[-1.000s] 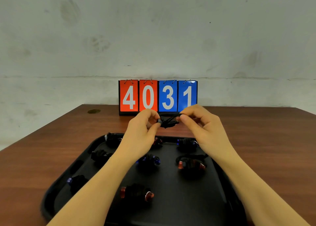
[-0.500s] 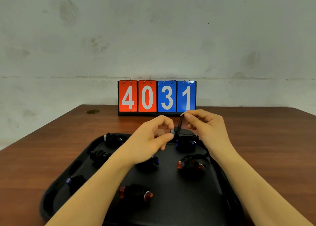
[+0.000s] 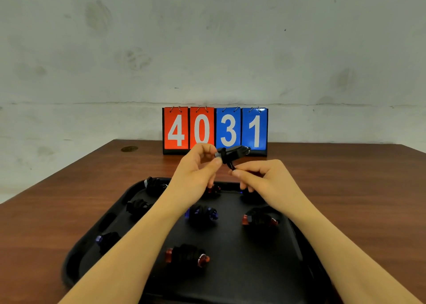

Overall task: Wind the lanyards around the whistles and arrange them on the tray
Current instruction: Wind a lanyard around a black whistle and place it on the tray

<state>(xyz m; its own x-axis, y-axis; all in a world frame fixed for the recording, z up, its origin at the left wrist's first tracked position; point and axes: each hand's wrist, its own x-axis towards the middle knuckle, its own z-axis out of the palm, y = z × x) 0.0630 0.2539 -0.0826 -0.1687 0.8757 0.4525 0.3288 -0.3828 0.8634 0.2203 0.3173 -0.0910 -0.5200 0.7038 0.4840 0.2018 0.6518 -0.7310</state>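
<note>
The left hand [image 3: 196, 172] pinches one end of a black whistle [image 3: 232, 152] between thumb and forefinger, holding it level in the air above the tray's far edge. Just below, the right hand [image 3: 265, 181] has thumb and forefinger pressed together on the black lanyard [image 3: 230, 165], which drops a short way from the whistle's left end down to that pinch. The whistle's metal ring end points right (it overlaps the base of the score cards behind it).

Under both forearms lies the black tray [image 3: 265, 276], holding wound whistles well apart from each other: a red one [image 3: 187, 256] near the front middle, a blue one [image 3: 201, 214] in the centre, another red one [image 3: 259, 218] to its right, and several darker bundles along the left side, colours hard to tell. The tray's right front part is bare, and so is the front strip near the viewer.

The brown table [image 3: 345, 188] lies open on both sides of the tray. At its far edge stands the flip scoreboard [image 3: 215, 129], reading 4031, against the wall [image 3: 207, 38].
</note>
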